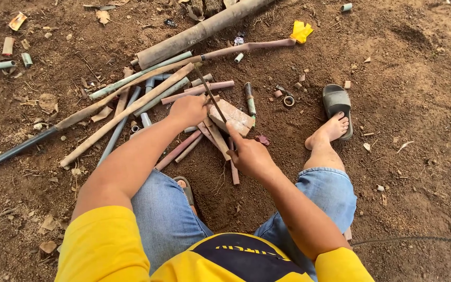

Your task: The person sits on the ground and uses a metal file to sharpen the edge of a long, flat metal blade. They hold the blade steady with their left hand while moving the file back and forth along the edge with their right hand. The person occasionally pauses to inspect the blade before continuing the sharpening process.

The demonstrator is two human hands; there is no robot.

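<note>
**A:** Head view looks straight down at someone squatting on bare earth. What are the hands doing?

**B:** The right hand [250,155], just right of centre, is clenched round the handle of a thin hacksaw blade [210,95] that slants up toward the middle of the frame. The left hand [187,110] is closed over a long dusty pipe [126,114], pinning it where it crosses a flat brick [232,117] at the centre.

**A:** So the pipe is braced on the brick?

**B:** It looks so. The pipe runs from the lower left up to the brick, and the blade crosses it just beside the left hand.

**A:** How would you do that well?

**B:** I'd judge it best to press the pipe hard against the brick so it can't roll, keep the fingers clear of the blade's line, and draw long, even strokes square to the pipe. A thin blade bends if forced.

**A:** And the ground?

**B:** Loose reddish-brown soil, uneven, scattered with dry leaves and short offcuts. More pipes fan out in a pile [163,86] behind the brick, with a thick pipe [199,32] at the top centre and a yellow scrap [300,30] to its right.

**A:** Anything near the feet?

**B:** A bare foot [327,133] right of centre, half out of a dark sandal [336,99]. A thin cable [418,239] lies at the lower right.
</note>
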